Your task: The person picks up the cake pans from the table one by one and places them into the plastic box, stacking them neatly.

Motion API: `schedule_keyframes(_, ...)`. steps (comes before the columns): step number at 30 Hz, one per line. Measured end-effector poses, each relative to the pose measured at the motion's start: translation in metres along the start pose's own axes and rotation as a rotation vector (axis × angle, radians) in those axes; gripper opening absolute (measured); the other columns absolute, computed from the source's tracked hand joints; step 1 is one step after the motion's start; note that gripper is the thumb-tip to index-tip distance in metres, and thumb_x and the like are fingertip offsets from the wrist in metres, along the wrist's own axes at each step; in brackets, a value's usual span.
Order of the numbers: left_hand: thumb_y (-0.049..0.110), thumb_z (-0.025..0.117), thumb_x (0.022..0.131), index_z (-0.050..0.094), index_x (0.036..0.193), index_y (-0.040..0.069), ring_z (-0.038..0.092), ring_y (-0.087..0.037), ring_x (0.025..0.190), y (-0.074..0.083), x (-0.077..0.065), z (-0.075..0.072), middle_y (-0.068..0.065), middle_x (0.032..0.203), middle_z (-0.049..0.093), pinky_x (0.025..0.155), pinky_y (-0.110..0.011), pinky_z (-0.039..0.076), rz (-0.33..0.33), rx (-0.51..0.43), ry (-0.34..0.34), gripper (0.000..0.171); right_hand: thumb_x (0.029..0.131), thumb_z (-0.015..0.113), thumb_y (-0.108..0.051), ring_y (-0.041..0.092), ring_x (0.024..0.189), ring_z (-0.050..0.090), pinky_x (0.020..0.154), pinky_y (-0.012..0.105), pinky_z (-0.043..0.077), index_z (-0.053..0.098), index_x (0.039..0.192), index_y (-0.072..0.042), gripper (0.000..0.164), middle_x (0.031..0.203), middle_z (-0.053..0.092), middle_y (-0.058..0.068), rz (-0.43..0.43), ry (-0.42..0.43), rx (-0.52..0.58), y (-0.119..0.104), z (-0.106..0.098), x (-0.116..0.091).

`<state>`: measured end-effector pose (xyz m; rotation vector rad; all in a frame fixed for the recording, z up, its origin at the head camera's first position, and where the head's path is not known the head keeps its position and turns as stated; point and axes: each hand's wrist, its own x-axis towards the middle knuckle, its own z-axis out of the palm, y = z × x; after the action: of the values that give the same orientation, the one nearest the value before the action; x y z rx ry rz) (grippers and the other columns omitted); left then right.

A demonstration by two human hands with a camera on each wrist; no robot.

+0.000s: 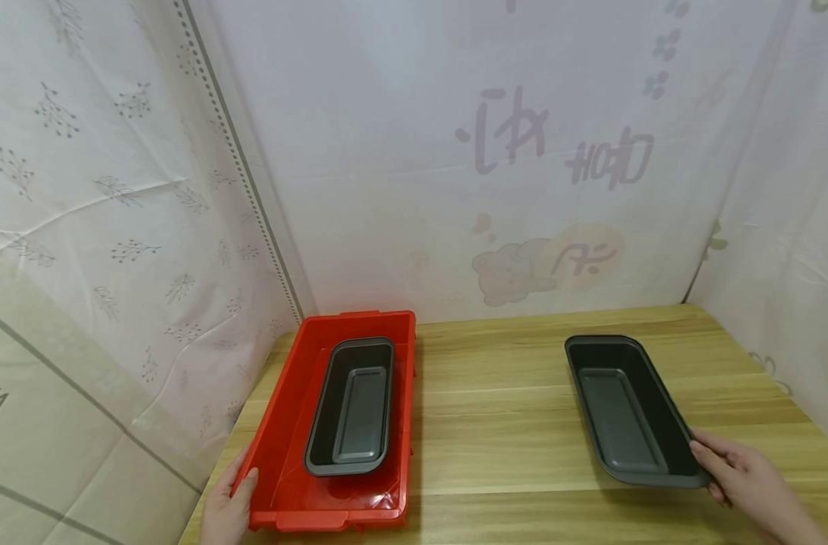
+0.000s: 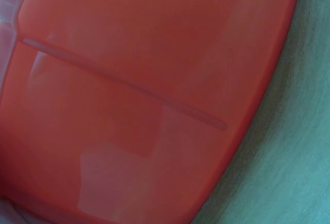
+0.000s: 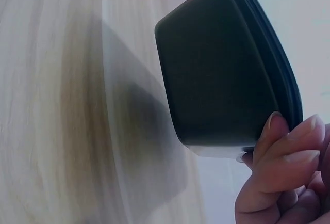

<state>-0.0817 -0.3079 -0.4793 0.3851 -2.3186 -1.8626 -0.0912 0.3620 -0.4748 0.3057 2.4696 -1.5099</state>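
My right hand (image 1: 744, 473) pinches the near right corner of a dark grey loaf pan (image 1: 618, 416). In the right wrist view the pan's outer wall (image 3: 216, 69) is off the table, its shadow falling on the wood, and curled fingers (image 3: 283, 172) grip its rim. At the left, my left hand (image 1: 228, 503) grips the near left corner of a red plastic tray (image 1: 287, 454), thumb over the rim. A second dark loaf pan (image 1: 362, 416) lies inside that tray. The left wrist view is filled mostly by the red tray's outer side (image 2: 129, 105).
A light wooden table (image 1: 496, 424) carries everything, with bare wood between the tray and the held pan. Patterned white cloth (image 1: 387, 151) hangs behind the table and along both sides. The tray's far end stands close to the back cloth.
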Motion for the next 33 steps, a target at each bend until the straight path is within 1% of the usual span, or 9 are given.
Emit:
schedule_keyframes(5, 0.015, 0.047, 0.103, 0.021, 0.149, -0.011, 0.058, 0.005, 0.086, 0.001, 0.000, 0.000, 0.022, 0.109, 0.055, 0.070, -0.024, 0.054, 0.011, 0.025, -0.001, 0.058, 0.106, 0.039, -0.036, 0.014, 0.054, 0.045, 0.053, 0.032, 0.044, 0.019, 0.148, 0.013, 0.067, 0.073, 0.049, 0.005, -0.002, -0.002, 0.030, -0.005, 0.003, -0.001)
schedule_keyframes(9, 0.015, 0.048, 0.103, 0.021, 0.148, -0.012, 0.059, 0.005, 0.087, 0.001, 0.000, 0.000, 0.024, 0.106, 0.053, 0.070, -0.024, 0.055, 0.023, 0.028, -0.003, 0.059, 0.106, 0.041, -0.034, 0.015, 0.055, 0.046, 0.054, 0.032, 0.045, 0.021, 0.148, 0.013, 0.066, 0.073, 0.050, 0.004, -0.032, 0.011, 0.044, -0.007, 0.006, -0.002)
schedule_keyframes(13, 0.013, 0.046, 0.104, 0.022, 0.149, -0.010, 0.058, 0.006, 0.086, 0.003, 0.000, 0.001, -0.003, 0.124, 0.057, 0.071, -0.025, 0.054, -0.016, 0.064, 0.012, 0.056, 0.106, 0.043, -0.030, 0.016, 0.055, 0.047, 0.053, 0.032, 0.045, 0.023, 0.146, 0.015, 0.064, 0.080, 0.053, 0.003, -0.070, 0.022, 0.069, -0.009, 0.008, -0.001)
schedule_keyframes(16, 0.011, 0.044, 0.104, 0.023, 0.150, -0.008, 0.057, 0.007, 0.085, 0.005, 0.000, 0.002, -0.028, 0.139, 0.042, 0.072, -0.026, 0.054, -0.041, 0.090, 0.022, 0.054, 0.105, 0.044, -0.032, 0.016, 0.055, 0.047, 0.053, 0.032, 0.045, 0.023, 0.147, 0.014, 0.065, 0.090, 0.058, 0.001, -0.075, 0.021, 0.079, -0.010, 0.010, 0.000)
schedule_keyframes(19, 0.010, 0.044, 0.104, 0.023, 0.150, -0.007, 0.056, 0.008, 0.085, 0.005, 0.000, 0.003, -0.029, 0.140, 0.039, 0.073, -0.025, 0.054, -0.046, 0.094, 0.025, 0.054, 0.105, 0.045, -0.033, 0.016, 0.055, 0.046, 0.053, 0.032, 0.045, 0.023, 0.148, 0.013, 0.066, 0.097, 0.060, -0.002, -0.083, 0.012, 0.093, -0.012, 0.011, 0.001)
schedule_keyframes(24, 0.012, 0.046, 0.103, 0.023, 0.150, -0.006, 0.057, 0.007, 0.085, 0.007, -0.001, 0.002, -0.006, 0.130, 0.051, 0.072, -0.024, 0.054, -0.060, 0.076, 0.032, 0.055, 0.104, 0.047, -0.030, 0.015, 0.053, 0.046, 0.051, 0.033, 0.045, 0.026, 0.146, 0.014, 0.063, 0.102, 0.062, -0.014, -0.128, 0.011, 0.133, -0.017, 0.015, 0.003)
schedule_keyframes(27, 0.014, 0.045, 0.104, 0.022, 0.152, -0.003, 0.056, 0.007, 0.085, 0.009, -0.002, 0.003, -0.014, 0.136, 0.048, 0.073, -0.023, 0.053, -0.085, 0.075, 0.026, 0.056, 0.104, 0.047, -0.028, 0.014, 0.052, 0.046, 0.049, 0.033, 0.044, 0.026, 0.145, 0.014, 0.062, 0.102, 0.063, -0.019, -0.152, 0.015, 0.149, -0.018, 0.018, 0.002)
schedule_keyframes(30, 0.014, 0.042, 0.105, 0.021, 0.153, -0.001, 0.054, 0.009, 0.085, 0.011, -0.002, 0.004, -0.028, 0.147, 0.032, 0.075, -0.025, 0.053, -0.104, 0.086, 0.011, 0.055, 0.105, 0.046, -0.024, 0.014, 0.051, 0.045, 0.047, 0.033, 0.043, 0.025, 0.144, 0.017, 0.060, 0.100, 0.064, -0.018, -0.183, 0.025, 0.155, -0.021, 0.022, 0.002)
schedule_keyframes(33, 0.013, 0.041, 0.105, 0.019, 0.154, 0.001, 0.053, 0.010, 0.085, 0.012, -0.002, 0.005, -0.031, 0.150, 0.026, 0.077, -0.028, 0.054, -0.119, 0.091, -0.004, 0.055, 0.105, 0.045, -0.021, 0.014, 0.050, 0.045, 0.046, 0.033, 0.043, 0.025, 0.143, 0.020, 0.059, 0.100, 0.065, -0.015, -0.211, 0.025, 0.153, -0.024, 0.025, 0.002)
